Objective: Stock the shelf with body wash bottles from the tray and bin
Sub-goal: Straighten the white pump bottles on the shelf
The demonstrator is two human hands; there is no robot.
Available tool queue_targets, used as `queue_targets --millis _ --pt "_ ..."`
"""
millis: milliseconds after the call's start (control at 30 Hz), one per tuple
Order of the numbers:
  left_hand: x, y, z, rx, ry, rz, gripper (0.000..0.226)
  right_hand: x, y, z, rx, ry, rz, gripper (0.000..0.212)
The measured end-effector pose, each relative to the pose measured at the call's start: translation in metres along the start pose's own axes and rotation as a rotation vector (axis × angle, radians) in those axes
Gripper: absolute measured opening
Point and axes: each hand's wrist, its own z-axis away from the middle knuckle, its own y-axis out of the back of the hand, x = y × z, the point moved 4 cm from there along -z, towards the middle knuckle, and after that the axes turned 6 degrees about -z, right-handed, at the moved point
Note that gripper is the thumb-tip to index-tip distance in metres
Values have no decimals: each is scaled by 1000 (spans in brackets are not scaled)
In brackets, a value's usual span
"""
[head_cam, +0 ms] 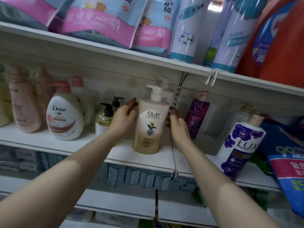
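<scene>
A cream and gold Olay pump bottle stands upright on the white middle shelf. My left hand touches its left side with the fingers reaching behind it. My right hand is at its right side, fingers curled against the bottle's edge. A second Olay bottle stands right behind it. The tray and bin are out of view.
Left of the hands stand a small yellow pump bottle, a Dove bottle and pink bottles. To the right are two purple Lux bottles and a blue bag. Pink and blue packs fill the upper shelf.
</scene>
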Motion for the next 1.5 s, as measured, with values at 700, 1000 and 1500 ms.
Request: queue_targets --millis 700,1000,1500 --pt "33 -52 -133 -333 20 -194 41 -8 -9 -139 -5 2 104 61" --pt "26 -43 -129 -273 -21 -20 46 -4 -10 -137 5 84 56 88" --pt "28 -10 -85 -177 31 -58 29 -25 -9 -82 -152 -75 -189 57"
